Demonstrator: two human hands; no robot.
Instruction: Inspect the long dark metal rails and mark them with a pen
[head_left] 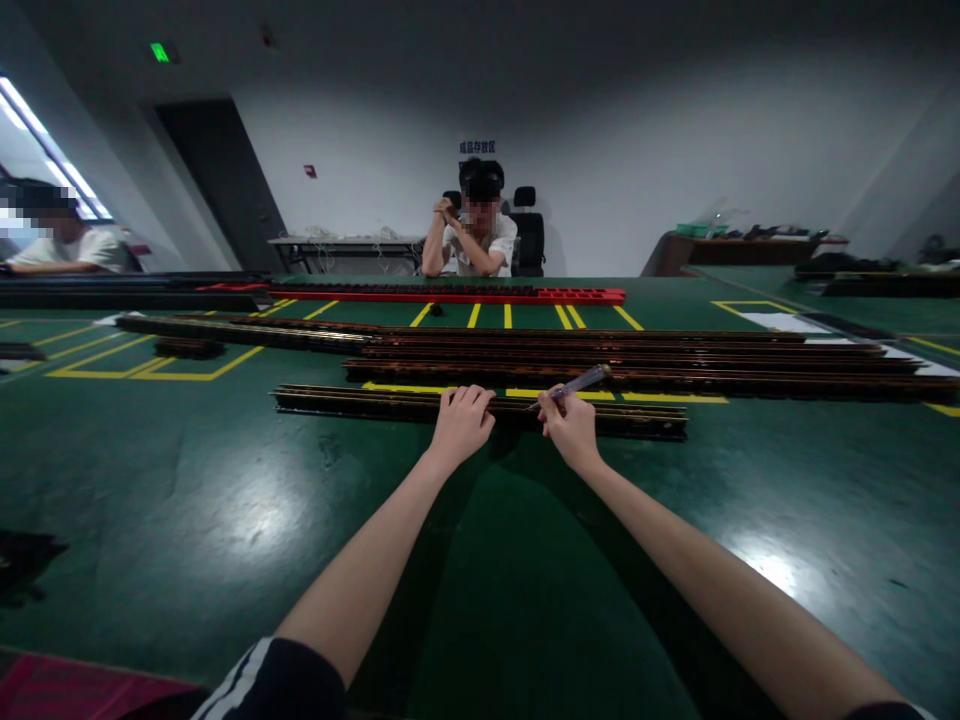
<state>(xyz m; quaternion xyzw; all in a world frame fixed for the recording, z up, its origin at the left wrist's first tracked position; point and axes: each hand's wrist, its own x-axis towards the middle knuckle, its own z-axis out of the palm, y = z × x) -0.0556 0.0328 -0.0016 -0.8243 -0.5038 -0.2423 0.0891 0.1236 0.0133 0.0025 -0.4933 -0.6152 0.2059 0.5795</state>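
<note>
Across the green table in front of me lies a long dark metal profile (360,401) with thin gold-coloured edges. My left hand (463,425) is closed over its middle, fingers curled on the top edge. Just to the right, my right hand (574,432) grips a slim screwdriver (586,380) with a clear, purplish handle. Its thin tip points down and left, close to the profile's top; whether it touches cannot be made out. Behind the profile, several longer dark profiles (637,365) with reddish-brown faces lie side by side.
A red rack (577,297) runs across the table's far side. A short dark piece (189,347) lies to the left, within yellow tape lines (240,362). One person (480,235) sits opposite with hands clasped; another (71,245) sits at far left. Dark parts (26,560) lie near the left edge.
</note>
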